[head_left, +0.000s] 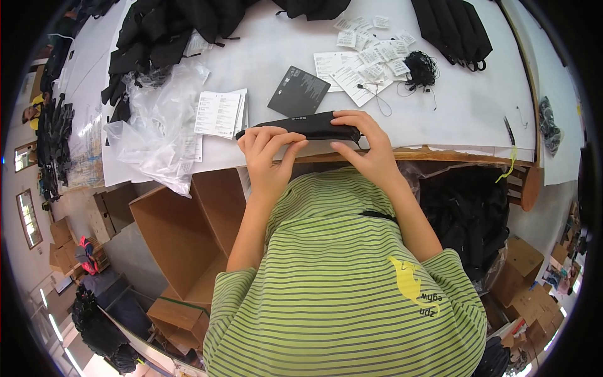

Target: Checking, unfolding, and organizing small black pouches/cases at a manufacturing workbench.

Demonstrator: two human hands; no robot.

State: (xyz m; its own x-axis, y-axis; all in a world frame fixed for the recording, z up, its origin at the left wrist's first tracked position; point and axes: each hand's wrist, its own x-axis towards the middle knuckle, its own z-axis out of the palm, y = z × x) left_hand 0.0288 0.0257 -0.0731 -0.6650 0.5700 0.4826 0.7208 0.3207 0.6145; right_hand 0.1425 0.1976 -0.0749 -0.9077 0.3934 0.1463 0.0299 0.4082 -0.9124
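A long, slim black fabric pouch (292,128) lies crosswise at the table's front edge, with small light lettering on its upper side. My left hand (267,149) grips its left part, fingers over the top and thumb close to the index finger along the near edge. At the other end, my right hand (369,146) holds the pouch between fingers on top and the thumb below. A short dark loop hangs by the right end. Just beyond the pouch lies a flat dark card (298,92) with fine print. The pouch's underside is hidden.
Left of the pouch are a stack of white printed leaflets (217,114) and crumpled clear plastic bags (157,119). Farther right are small white labels (377,53) and a tangle of black cords (421,69). Black pouches (452,28) lie at the back; an open carton (179,235) stands below the edge.
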